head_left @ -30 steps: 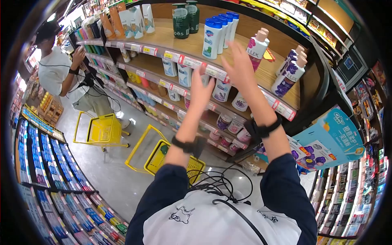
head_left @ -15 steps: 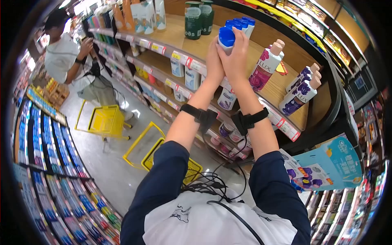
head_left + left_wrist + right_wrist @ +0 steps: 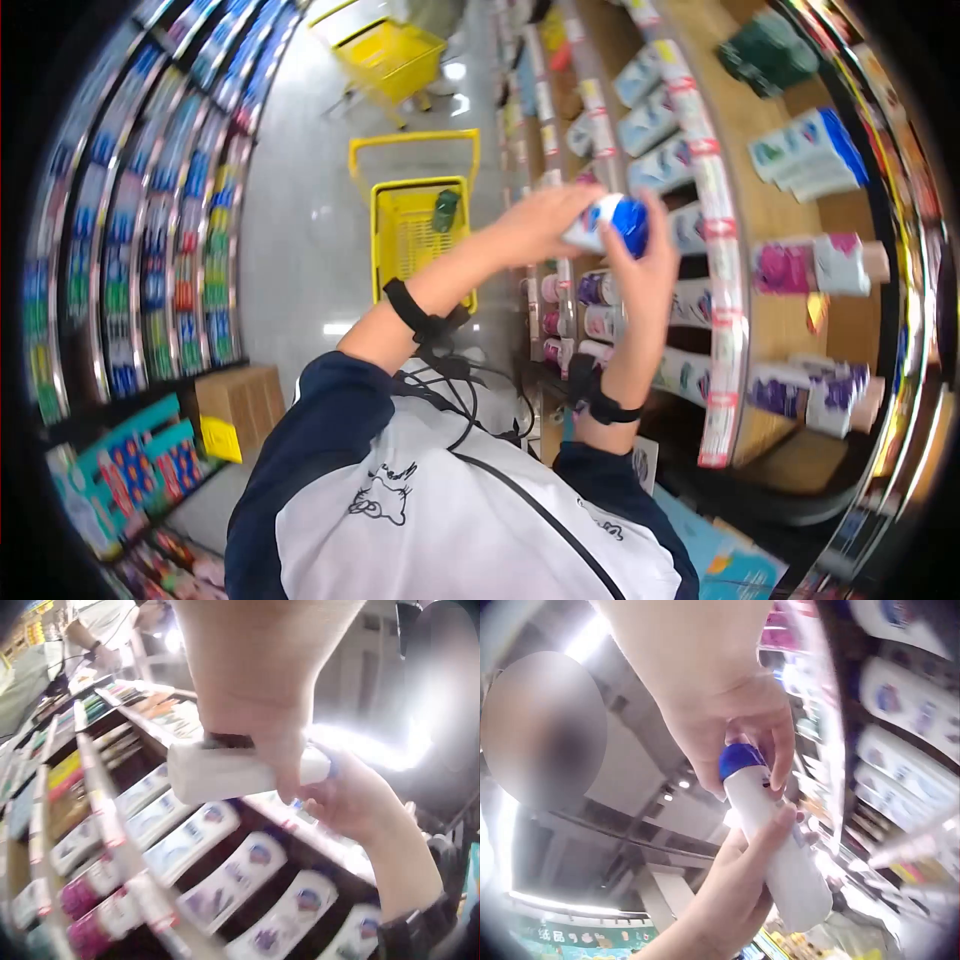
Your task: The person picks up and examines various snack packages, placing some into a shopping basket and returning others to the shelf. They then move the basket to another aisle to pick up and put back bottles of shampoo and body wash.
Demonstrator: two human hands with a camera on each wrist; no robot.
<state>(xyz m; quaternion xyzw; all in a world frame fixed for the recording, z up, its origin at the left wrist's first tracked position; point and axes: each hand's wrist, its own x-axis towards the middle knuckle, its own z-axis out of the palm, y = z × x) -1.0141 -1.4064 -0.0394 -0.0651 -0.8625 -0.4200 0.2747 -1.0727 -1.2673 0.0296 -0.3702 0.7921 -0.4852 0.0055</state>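
Observation:
Both hands hold one white bottle with a blue cap. In the head view the left hand [image 3: 548,222] grips its white body and the right hand [image 3: 645,260] is at the blue cap [image 3: 628,222]. From the right wrist view, the bottle [image 3: 791,877] is tilted, with the left hand [image 3: 739,892] round its middle and the right hand's fingers [image 3: 781,754] pinching the cap end. The left wrist view shows the white body [image 3: 217,776] lying nearly level in front of the shelf, most of its label hidden.
Left of the shelf stands a yellow cart [image 3: 376,240] with a green item [image 3: 445,211] in its basket. Similar blue-capped bottles [image 3: 808,155], pink bottles [image 3: 815,265] and purple bottles [image 3: 815,393] stand on the top shelf [image 3: 745,150]. Another yellow cart [image 3: 390,60] is farther off.
The hands have lifted the bottle away from the top shelf and brought it out over the aisle side. The head view has turned toward the aisle and the carts.

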